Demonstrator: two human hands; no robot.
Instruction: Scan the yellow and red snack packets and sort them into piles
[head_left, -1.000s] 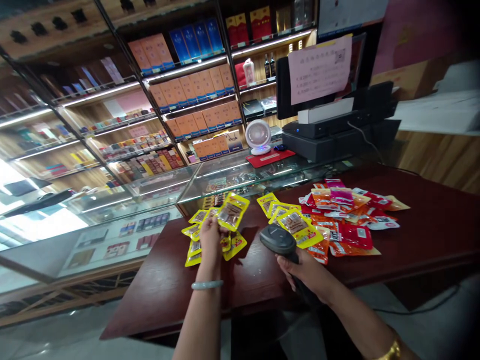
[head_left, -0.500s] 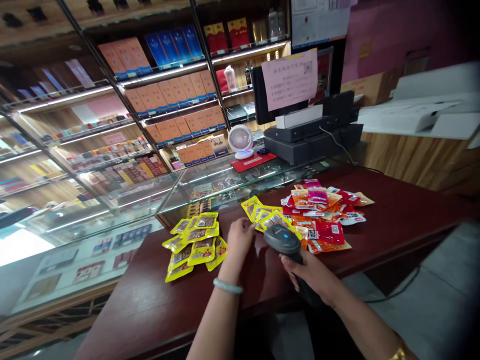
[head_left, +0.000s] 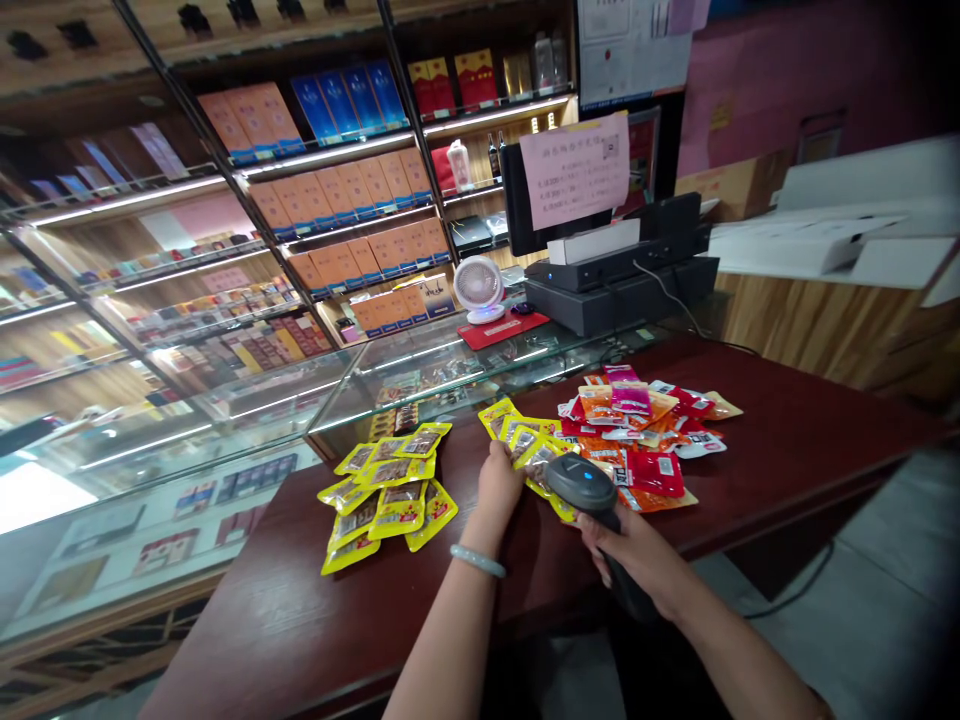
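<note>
A yellow snack packet (head_left: 534,452) sits at the lower centre of the frame, on the near edge of a small yellow cluster (head_left: 517,425) on the dark red counter (head_left: 787,440). The left hand (head_left: 499,480) has its fingers closed on this packet, lifting its near edge. The right hand (head_left: 630,545) is wrapped firmly around the grip of a black handheld scanner (head_left: 581,482), whose head hangs just over the packet and partly hides it.

Progress, judged from the layout: a separate spread of yellow packets (head_left: 386,490) lies to the left of centre, well apart from the rest, and reads as the lot already dealt with. Still outstanding appear to be the few yellow packets beside the held one and the larger heap of red and orange packets (head_left: 645,430) to the right of centre, touching the yellow cluster. On that reading the work is somewhat under half done.

Pose: both forearms enter from the bottom edge and converge at the counter's near side. The left wrist bears a pale bangle (head_left: 478,560) and is held straight; the right wrist is bent down, aiming the scanner at the packet.

Surroundings: a glass display case (head_left: 315,390) adjoins the counter in the mid-left; a till unit (head_left: 615,270) and small white fan (head_left: 480,288) stand behind, upper centre.
</note>
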